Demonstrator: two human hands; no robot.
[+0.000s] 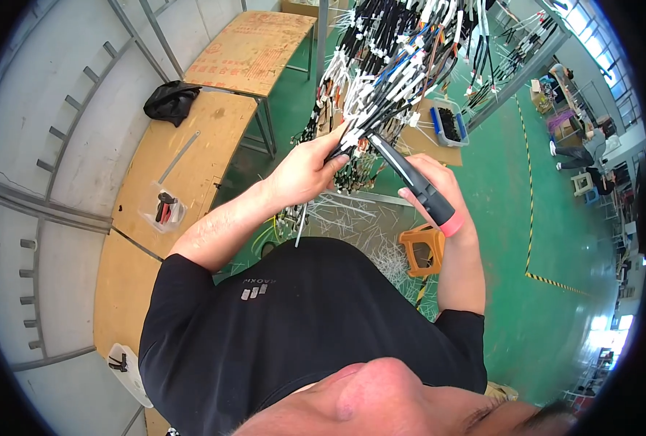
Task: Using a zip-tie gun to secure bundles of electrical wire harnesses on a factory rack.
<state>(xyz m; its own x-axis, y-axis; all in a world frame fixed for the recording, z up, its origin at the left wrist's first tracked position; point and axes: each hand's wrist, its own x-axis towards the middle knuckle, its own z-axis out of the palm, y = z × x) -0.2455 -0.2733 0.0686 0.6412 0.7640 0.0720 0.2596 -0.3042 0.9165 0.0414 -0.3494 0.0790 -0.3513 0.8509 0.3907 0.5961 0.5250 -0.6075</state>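
A thick hanging mass of wire harnesses (381, 80), mostly black and white with some blue, orange and brown wires, fills the top middle. My left hand (305, 171) is closed around black wires at its lower end. In my right hand (443, 182) is a long black cable tie gun (412, 180) with a red end. Its narrow nose meets the wires just right of my left fingers; the exact contact point is hidden among them. A white cable tie (302, 225) hangs below my left hand.
To the left, wooden tables (192, 156) carry a black bag (171, 102) and a clear tray (164, 211) with red-handled pliers. An orange stool (422, 249) stands among cable tie clippings on the green floor. A blue-rimmed bin (449, 122) holds black parts. People are far right.
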